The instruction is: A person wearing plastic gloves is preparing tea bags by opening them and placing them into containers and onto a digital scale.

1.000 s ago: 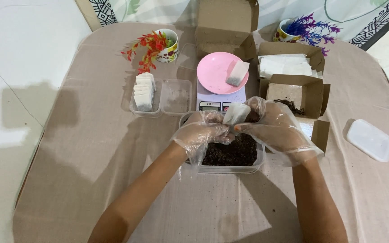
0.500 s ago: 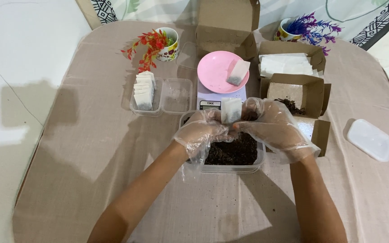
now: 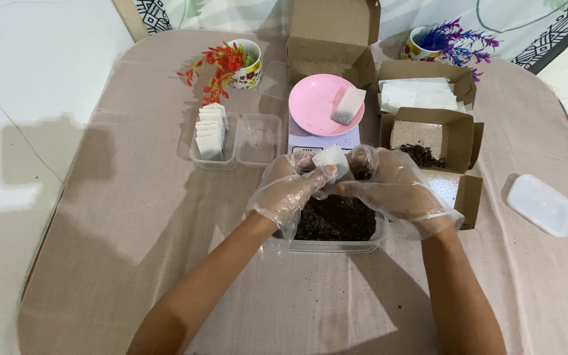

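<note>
So both gloved hands are up over the clear tub of dark loose tea (image 3: 336,220) in the middle of the frame, pinching one little white filter bag (image 3: 332,160) between them. The left hand (image 3: 285,190) has its fingertips closed on the bag's left edge, and the right hand (image 3: 392,186) has fingers curled in on the right edge. I'd guess the bag is super light and floppy, thin papery stuff that tears or spills if you squeeze the middle, so the top corners look like the place to grip. It's small, squarish, white and a bit crumpled. Just above it sits a pink dish (image 3: 317,102) on a scale (image 3: 323,141) holding another bag, and filled bags (image 3: 210,131) line a tray on the left.
</note>
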